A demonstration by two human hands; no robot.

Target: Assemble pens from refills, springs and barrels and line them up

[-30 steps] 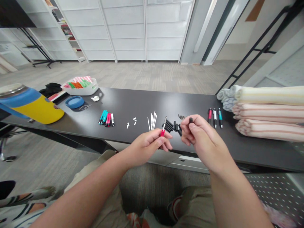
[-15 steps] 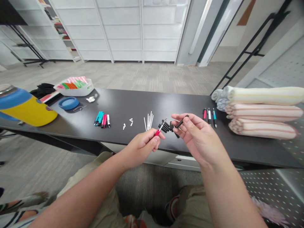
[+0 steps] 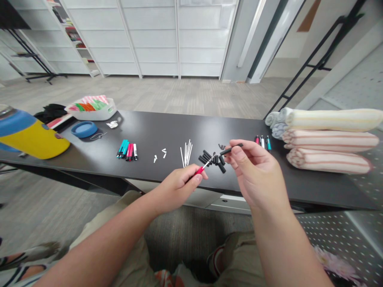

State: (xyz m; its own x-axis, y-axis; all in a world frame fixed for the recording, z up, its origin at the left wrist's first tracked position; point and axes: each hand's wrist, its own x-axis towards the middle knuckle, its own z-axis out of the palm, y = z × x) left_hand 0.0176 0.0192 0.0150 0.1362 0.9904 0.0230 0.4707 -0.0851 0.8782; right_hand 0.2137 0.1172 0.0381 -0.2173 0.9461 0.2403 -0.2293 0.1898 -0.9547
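My left hand [image 3: 176,186] is closed around a red pen barrel [image 3: 199,171], from which a thin white refill [image 3: 207,164] sticks out to the upper right. Between the thumb and fingers of my right hand [image 3: 254,169] is a black tubular pen part [image 3: 229,150], tilted, with its lower end close to the refill's tip. Whether the two touch I cannot tell. Loose black pen parts [image 3: 221,168] lie on the table behind and below the tips. Several white refills [image 3: 186,154] fan out just left of them, and small dark pieces [image 3: 221,146] lie beyond.
Teal, red and white barrels [image 3: 130,152] and small white pieces [image 3: 164,151] lie left on the dark table [image 3: 167,123]. Three pens [image 3: 262,142] and rolled towels [image 3: 329,139] are at right. A yellow-blue bottle [image 3: 36,139], blue lid [image 3: 84,129] and white basket [image 3: 95,114] stand far left.
The black part in my right hand has moved to line up with the refill, and the right fingers have drawn together. The refill has tilted lower toward it. My left hand stays nearly in place.
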